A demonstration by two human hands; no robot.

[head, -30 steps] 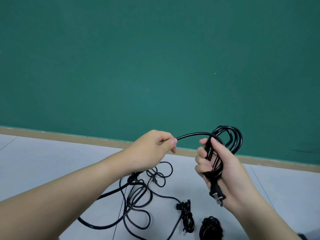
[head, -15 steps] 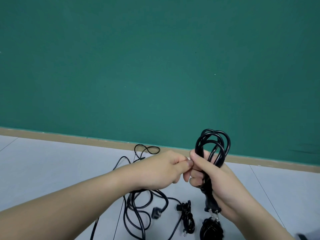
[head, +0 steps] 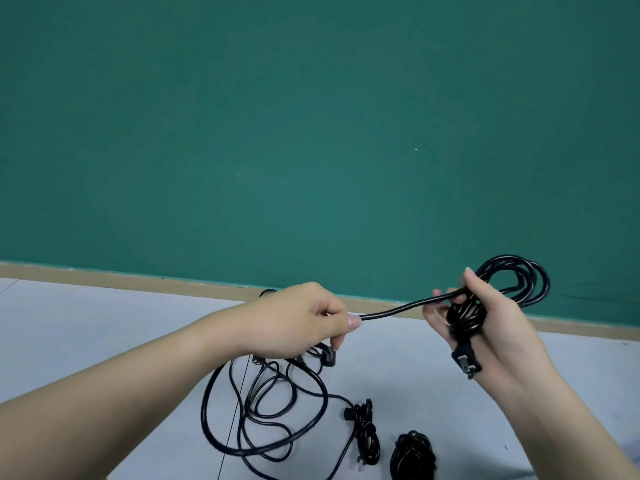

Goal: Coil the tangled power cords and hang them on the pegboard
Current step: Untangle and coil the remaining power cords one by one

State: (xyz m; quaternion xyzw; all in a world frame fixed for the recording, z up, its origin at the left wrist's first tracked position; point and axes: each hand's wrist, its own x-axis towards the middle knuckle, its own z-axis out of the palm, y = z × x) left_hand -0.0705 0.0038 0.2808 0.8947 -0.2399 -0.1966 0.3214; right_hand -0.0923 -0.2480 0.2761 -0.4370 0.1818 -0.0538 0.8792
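My right hand [head: 485,327] grips a partly coiled black power cord [head: 512,282]; its loops stick out above my fingers and its plug [head: 467,359] hangs below my palm. A straight run of the same cord [head: 394,310] stretches left to my left hand [head: 301,320], which pinches it between thumb and fingers. More black cord hangs from under my left hand into a loose tangle [head: 263,410] on the floor. No pegboard is in view.
Two small bundled black cords lie on the grey floor, one [head: 365,433] near the middle and one [head: 414,457] at the bottom edge. A green wall [head: 311,133] with a tan baseboard [head: 121,280] stands straight ahead.
My hands were together at the coil half a second ago. My left hand has since slid left along the cord, drawing a straight length out, and the coil has tilted to the right.
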